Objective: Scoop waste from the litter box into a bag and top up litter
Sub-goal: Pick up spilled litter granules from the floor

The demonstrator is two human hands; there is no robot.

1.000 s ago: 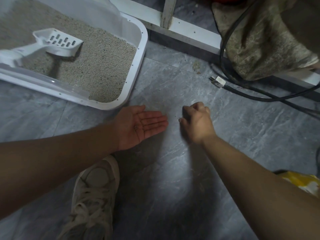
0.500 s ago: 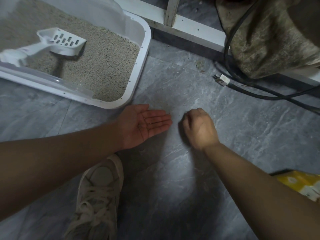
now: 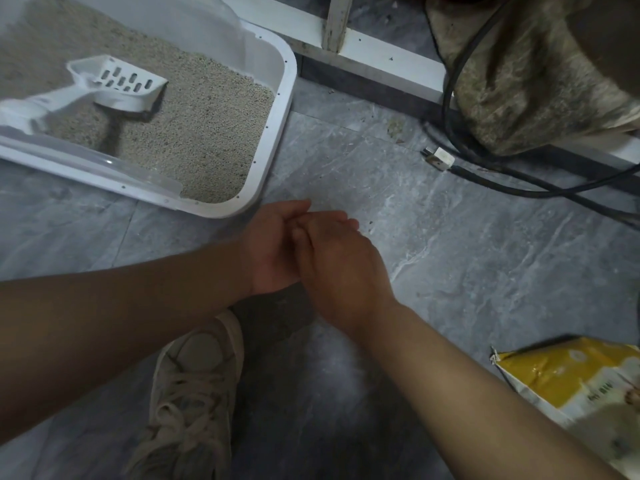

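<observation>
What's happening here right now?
A person crouches on the tiled floor beside the litter box. The right hand lies over the upturned palm of the left hand; what passes between them is hidden. The scoop rests in the litter, untouched. A yellow bag lies at the right.

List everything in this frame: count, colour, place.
litter box: 1, white, upper left on the floor
litter: beige granules, filling the box
scoop: 1, white, slotted, resting in the litter
litter bag: 1, yellow and white, lower right on the floor
cables: black, upper right along the floor
plug: 1, white, lying on the floor by the cables
cloth-like bundle: 1, mottled brown, upper right
floor: grey marbled tiles
shoe: 1, beige, laced, bottom centre
left hand: palm up, centre
right hand: over the left palm, fingers hidden
</observation>
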